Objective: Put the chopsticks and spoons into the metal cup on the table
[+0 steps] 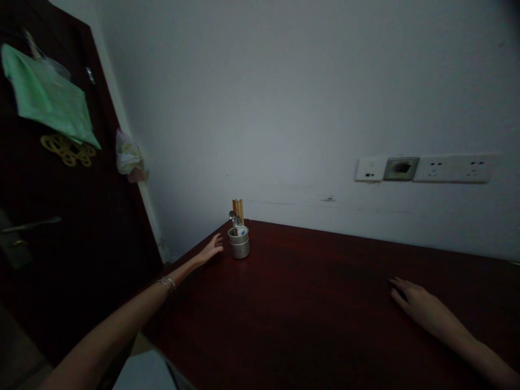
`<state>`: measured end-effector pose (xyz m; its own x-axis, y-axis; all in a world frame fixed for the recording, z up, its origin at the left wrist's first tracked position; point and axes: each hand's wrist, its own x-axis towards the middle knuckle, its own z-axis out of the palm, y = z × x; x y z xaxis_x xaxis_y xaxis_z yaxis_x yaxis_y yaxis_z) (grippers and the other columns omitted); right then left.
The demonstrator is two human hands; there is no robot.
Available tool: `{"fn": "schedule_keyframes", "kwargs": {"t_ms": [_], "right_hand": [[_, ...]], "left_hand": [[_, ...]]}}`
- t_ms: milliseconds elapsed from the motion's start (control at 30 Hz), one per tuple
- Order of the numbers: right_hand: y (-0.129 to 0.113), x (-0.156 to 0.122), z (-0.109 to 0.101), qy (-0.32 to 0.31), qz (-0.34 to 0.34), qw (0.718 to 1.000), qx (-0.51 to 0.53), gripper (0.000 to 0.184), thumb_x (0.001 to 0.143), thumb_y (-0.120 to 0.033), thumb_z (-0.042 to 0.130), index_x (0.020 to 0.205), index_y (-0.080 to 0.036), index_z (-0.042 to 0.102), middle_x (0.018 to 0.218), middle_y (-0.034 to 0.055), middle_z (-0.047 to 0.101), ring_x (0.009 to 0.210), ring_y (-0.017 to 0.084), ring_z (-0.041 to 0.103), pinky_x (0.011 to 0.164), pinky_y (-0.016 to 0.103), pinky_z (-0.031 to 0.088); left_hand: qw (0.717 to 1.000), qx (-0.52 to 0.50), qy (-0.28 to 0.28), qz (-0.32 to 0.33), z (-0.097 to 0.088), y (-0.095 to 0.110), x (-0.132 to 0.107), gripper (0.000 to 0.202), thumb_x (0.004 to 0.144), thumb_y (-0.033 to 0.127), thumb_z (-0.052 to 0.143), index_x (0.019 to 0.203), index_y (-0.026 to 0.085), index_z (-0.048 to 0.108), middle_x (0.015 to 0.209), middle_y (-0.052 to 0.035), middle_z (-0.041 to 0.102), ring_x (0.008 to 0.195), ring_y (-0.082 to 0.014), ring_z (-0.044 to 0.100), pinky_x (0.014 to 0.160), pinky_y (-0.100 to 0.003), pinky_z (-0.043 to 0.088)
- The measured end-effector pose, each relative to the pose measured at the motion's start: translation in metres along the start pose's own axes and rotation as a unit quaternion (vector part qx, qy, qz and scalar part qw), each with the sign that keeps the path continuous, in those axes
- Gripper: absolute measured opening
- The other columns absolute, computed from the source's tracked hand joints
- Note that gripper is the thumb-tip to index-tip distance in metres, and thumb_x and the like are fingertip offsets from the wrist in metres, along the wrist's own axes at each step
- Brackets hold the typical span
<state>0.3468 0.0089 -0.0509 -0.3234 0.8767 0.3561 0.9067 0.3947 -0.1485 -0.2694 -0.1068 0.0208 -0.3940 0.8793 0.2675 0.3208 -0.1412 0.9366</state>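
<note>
A small metal cup (239, 247) stands near the far left corner of a dark red wooden table (325, 309). Wooden chopsticks (238, 209) and metal spoons stick up out of it. My left hand (211, 250) is stretched out just left of the cup, fingers apart, a short gap from it, with bracelets on the wrist. Resting flat on the table at the right is my right hand (414, 300), fingers extended and holding nothing.
A white wall runs behind the table, with a row of sockets (426, 169) on it at the right. A dark door (60, 216) with a handle stands left of the table; a green bag (49, 97) and a plastic bag (128, 157) hang there.
</note>
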Motion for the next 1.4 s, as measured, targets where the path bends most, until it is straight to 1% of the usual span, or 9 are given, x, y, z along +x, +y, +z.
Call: {"fn": "schedule_keyframes", "kwargs": {"t_ms": [67,200,400,567,700,867,1067,1200,1400], "right_hand": [[0.0,0.009,-0.004,-0.024,0.013,0.999,0.026,0.048,0.075,-0.04,0.039,0.106,-0.009,0.059,0.11,0.0154,0.059,0.1,0.028,0.056,0.088,0.04,0.042],[-0.028,0.043,-0.023,-0.01,0.001,0.995,0.098,0.044,0.072,-0.035,0.044,0.105,-0.01,0.059,0.106,0.0141,0.062,0.096,0.026,0.058,0.084,0.037,0.045],[-0.145,0.106,-0.065,0.005,-0.067,0.972,0.227,0.036,0.073,-0.032,0.045,0.098,-0.013,0.063,0.102,0.0099,0.064,0.095,0.022,0.058,0.087,0.033,0.042],[-0.24,0.142,-0.082,-0.044,-0.136,0.923,0.358,0.035,0.073,-0.032,0.049,0.096,-0.01,0.064,0.094,0.0102,0.066,0.086,0.02,0.061,0.08,0.031,0.044],[-0.295,0.162,-0.083,-0.061,-0.152,0.901,0.402,0.036,0.073,-0.035,0.05,0.096,-0.011,0.065,0.082,0.0086,0.068,0.074,0.019,0.061,0.07,0.03,0.045],[-0.349,0.178,-0.076,-0.061,-0.203,0.87,0.446,0.031,0.073,-0.034,0.053,0.091,-0.014,0.067,0.087,0.0059,0.068,0.079,0.017,0.06,0.073,0.027,0.044],[-0.387,0.188,-0.06,-0.077,-0.238,0.863,0.438,0.026,0.073,-0.03,0.053,0.087,-0.014,0.069,0.082,0.0035,0.069,0.075,0.017,0.06,0.067,0.024,0.043],[-0.393,0.186,-0.049,-0.07,-0.228,0.894,0.38,0.023,0.073,-0.033,0.055,0.084,-0.018,0.069,0.076,0.0028,0.068,0.071,0.017,0.06,0.062,0.024,0.041],[-0.393,0.179,-0.039,-0.04,-0.215,0.914,0.342,0.027,0.072,-0.043,0.056,0.088,-0.024,0.067,0.087,0.0034,0.067,0.08,0.019,0.06,0.065,0.025,0.04]], "left_hand": [[0.999,-0.009,0.014,-0.033,-0.009,-0.005,0.008,0.052,0.058,0.02,0.062,0.109,0.017,0.052,0.112,-0.0143,0.055,0.102,-0.0251,0.053,0.082,-0.037,0.042],[0.987,-0.04,0.131,-0.079,-0.002,-0.009,0.024,0.026,0.062,0.023,0.057,0.086,0.016,0.061,0.092,-0.0103,0.063,0.091,-0.0223,0.057,0.076,-0.035,0.044],[0.962,-0.119,0.228,-0.087,0.035,-0.008,0.049,0.017,0.065,0.025,0.049,0.07,0.013,0.059,0.074,-0.0102,0.064,0.066,-0.0176,0.061,0.062,-0.031,0.047],[0.953,-0.104,0.273,-0.075,0.052,-0.005,0.068,0.016,0.061,0.024,0.052,0.066,0.012,0.062,0.062,-0.0067,0.063,0.059,-0.0177,0.058,0.058,-0.031,0.045],[0.945,-0.09,0.309,-0.063,0.057,-0.013,0.071,0.017,0.059,0.024,0.051,0.064,0.014,0.063,0.061,-0.0051,0.063,0.062,-0.0185,0.058,0.059,-0.031,0.044],[0.943,-0.085,0.32,-0.039,0.058,-0.03,0.073,0.021,0.06,0.028,0.047,0.064,0.014,0.063,0.064,-0.0047,0.063,0.066,-0.018,0.058,0.064,-0.03,0.044],[0.931,-0.077,0.357,-0.013,0.056,-0.035,0.073,0.024,0.064,0.027,0.044,0.067,0.013,0.063,0.065,-0.006,0.063,0.062,-0.017,0.057,0.061,-0.029,0.044],[0.929,-0.095,0.358,-0.017,0.058,-0.028,0.068,0.023,0.064,0.027,0.044,0.067,0.014,0.062,0.063,-0.0046,0.062,0.064,-0.0177,0.058,0.062,-0.029,0.044],[0.935,-0.107,0.339,-0.01,0.06,-0.018,0.061,0.02,0.064,0.027,0.046,0.066,0.014,0.061,0.058,-0.0027,0.06,0.06,-0.0156,0.056,0.06,-0.027,0.043]]}}
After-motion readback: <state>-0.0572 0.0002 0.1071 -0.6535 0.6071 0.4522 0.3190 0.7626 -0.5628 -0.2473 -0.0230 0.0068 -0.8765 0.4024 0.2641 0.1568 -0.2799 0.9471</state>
